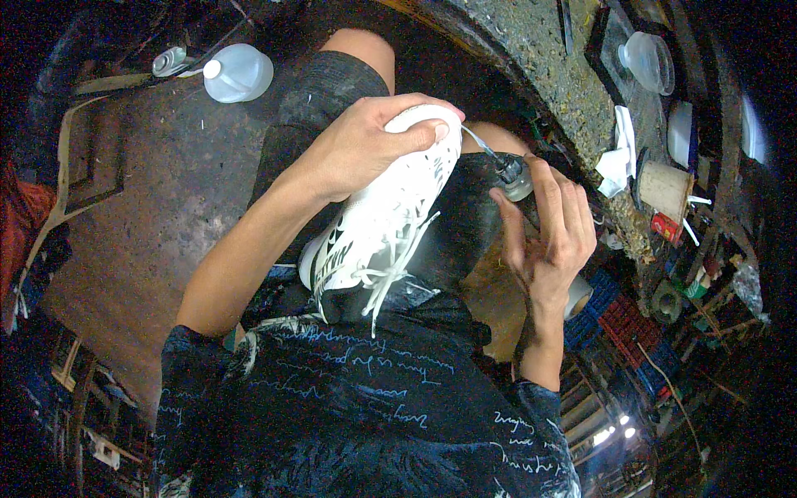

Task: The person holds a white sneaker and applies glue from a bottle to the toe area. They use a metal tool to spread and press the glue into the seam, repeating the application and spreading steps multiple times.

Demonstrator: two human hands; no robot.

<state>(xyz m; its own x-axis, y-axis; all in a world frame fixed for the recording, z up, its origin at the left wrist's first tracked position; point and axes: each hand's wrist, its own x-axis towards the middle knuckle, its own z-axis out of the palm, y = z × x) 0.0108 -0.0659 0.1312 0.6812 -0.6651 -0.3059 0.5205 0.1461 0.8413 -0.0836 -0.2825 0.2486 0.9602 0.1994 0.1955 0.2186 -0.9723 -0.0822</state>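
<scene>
A white lace-up sneaker (390, 203) is tilted over my lap, toe uppermost, with black markings on its side and loose white laces (386, 278). My left hand (357, 145) is closed round its toe end, thumb on the white front part. To the right of the toe, my right hand (552, 220) grips a small round grey-black thing (512, 176) between thumb and fingers. A thin pale strand or spout (480, 143) runs from that thing to the toe's edge. Whether it is thread or a nozzle I cannot tell.
A pale plastic jug (239, 73) with a white cap stands on the brown floor at the far left. A rough, stained ledge (531, 62) curves along the right, bearing crumpled white paper (615, 166) and a dirty off-white tub (664, 187). Blue and red woven material (618, 319) lies below it.
</scene>
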